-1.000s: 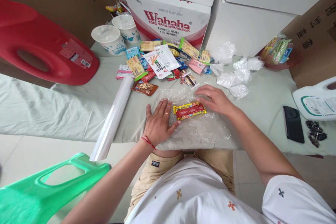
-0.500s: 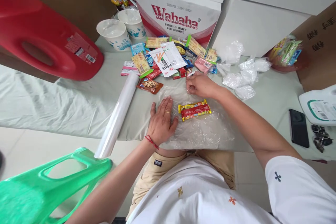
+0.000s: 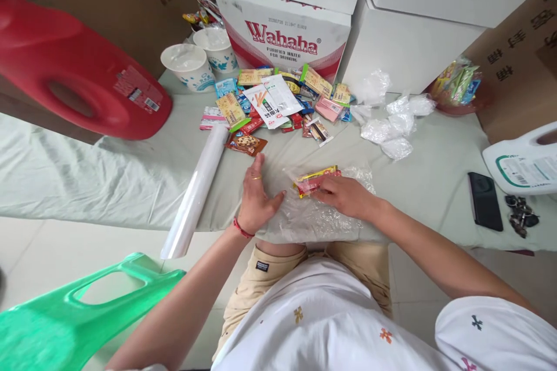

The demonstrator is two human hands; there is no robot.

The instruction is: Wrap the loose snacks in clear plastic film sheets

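Note:
A red-and-yellow wrapped snack bar [image 3: 308, 183] lies on a sheet of clear plastic wrap [image 3: 319, 219] near the table's front edge. My right hand [image 3: 350, 197] has its fingers bent over the right end of the bar, gripping the wrap, whose far part now lies folded over the bar. The fingertips are partly hidden. To the left, my left hand [image 3: 257, 194] is open, thumb spread, beside the sheet's left edge, holding nothing. Past the hands is a heap of packaged snacks [image 3: 274, 98], with a small wrapped biscuit [image 3: 319, 130] at its near side.
A roll of plastic wrap [image 3: 195, 191] lies to the left. Crumpled clear bundles [image 3: 389, 124] sit right of the snacks. Paper cups [image 3: 189, 69], a red jug [image 3: 87, 75] and a Wahaha carton [image 3: 282, 35] stand behind. A phone [image 3: 485, 202] and keys [image 3: 521, 214] lie right.
My right hand has come back toward me from the far edge, folding the wrap over the snack bar. My left hand has lifted off the sheet and shifted slightly left.

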